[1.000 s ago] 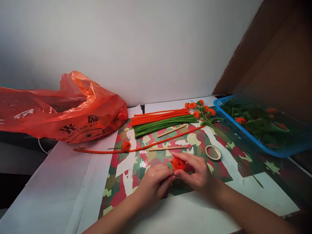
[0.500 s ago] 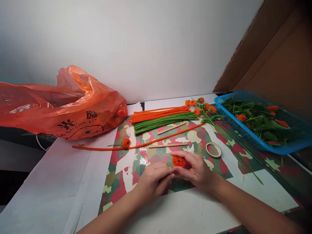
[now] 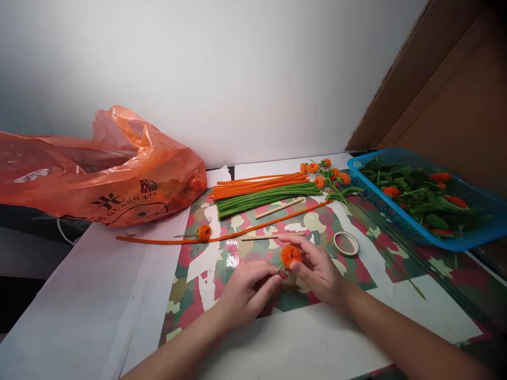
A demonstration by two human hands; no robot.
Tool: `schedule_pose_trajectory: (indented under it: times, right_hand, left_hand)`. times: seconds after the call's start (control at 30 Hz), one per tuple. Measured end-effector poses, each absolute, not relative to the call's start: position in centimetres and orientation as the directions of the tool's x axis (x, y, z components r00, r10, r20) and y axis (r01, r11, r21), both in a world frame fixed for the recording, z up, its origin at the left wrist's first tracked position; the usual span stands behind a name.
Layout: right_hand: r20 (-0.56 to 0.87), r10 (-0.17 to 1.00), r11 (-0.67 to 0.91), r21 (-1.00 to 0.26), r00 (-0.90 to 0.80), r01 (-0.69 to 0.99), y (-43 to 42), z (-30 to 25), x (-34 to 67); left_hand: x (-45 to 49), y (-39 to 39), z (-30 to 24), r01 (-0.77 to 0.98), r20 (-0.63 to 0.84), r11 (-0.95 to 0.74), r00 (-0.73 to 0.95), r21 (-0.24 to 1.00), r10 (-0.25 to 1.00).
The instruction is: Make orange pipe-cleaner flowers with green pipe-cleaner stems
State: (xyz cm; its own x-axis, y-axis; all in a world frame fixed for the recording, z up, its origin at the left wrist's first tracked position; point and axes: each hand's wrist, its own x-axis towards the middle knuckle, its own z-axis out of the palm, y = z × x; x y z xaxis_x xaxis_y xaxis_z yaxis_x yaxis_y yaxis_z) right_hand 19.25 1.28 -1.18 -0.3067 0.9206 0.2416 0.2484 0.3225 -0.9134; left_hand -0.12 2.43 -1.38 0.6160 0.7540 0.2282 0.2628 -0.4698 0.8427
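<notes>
An orange pipe-cleaner flower (image 3: 291, 256) is held between the thumb and fingers of my right hand (image 3: 322, 272). My left hand (image 3: 249, 290) pinches its short green stem (image 3: 279, 268) just left of the bloom. Beyond my hands lies one long orange pipe cleaner (image 3: 273, 221), with a second small orange flower (image 3: 204, 232) on a wire beside it. Two thin wooden sticks rest nearby, the closer stick (image 3: 265, 237) partly behind my right fingertips. A roll of tape (image 3: 346, 244) lies to the right of my right hand.
Bundles of orange pipe cleaners (image 3: 257, 186) and green pipe cleaners (image 3: 265, 198) lie at the back. Finished orange flowers (image 3: 335, 173) are to their right. A blue basket (image 3: 455, 244) holds green leaves and orange pieces. An orange plastic bag (image 3: 130, 184) stands at left, a cardboard panel (image 3: 447, 89) at right.
The flower has risen slightly and tipped so its bloom shows more fully. My left fingers have shifted a little, and more of the green stem shows.
</notes>
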Motion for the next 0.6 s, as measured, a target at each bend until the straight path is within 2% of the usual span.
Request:
schedule_pose_trajectory:
  times: [0.1, 0.2, 0.4, 0.5, 0.6]
  right_hand:
    - [0.205, 0.93, 0.254, -0.959, -0.306, 0.129, 1.52, -1.0, 19.48]
    - [0.201, 0.93, 0.257, -0.954, -0.307, 0.154, 1.81, -0.82, 19.6]
    - [0.146, 0.96, 0.188, -0.969, -0.238, 0.162, 1.85, -1.18, 19.12]
    - [0.108, 0.969, 0.141, -0.98, -0.222, 0.141, 1.64, -1.44, 18.82]
    - [0.083, 0.969, 0.115, -0.985, -0.231, 0.13, 1.42, -1.55, 18.67]
  left_hand:
    - [-0.43, 2.69, -1.07, 0.243, 0.114, -0.309, 0.587, 0.919, 0.802]
    - [-0.78, 2.85, -1.08, 0.224, 0.025, -0.182, 0.566, 0.958, 0.824]
    - [-0.75, 2.66, -1.01, 0.229, 0.042, -0.188, 0.524, 0.955, 0.851]
    - [-0.72, 2.64, -0.98, 0.132, 0.029, -0.101, 0.461, 0.986, 0.887]
    - [-0.8, 2.81, -1.05, 0.006, -0.075, 0.083, 0.504, 0.997, 0.861]
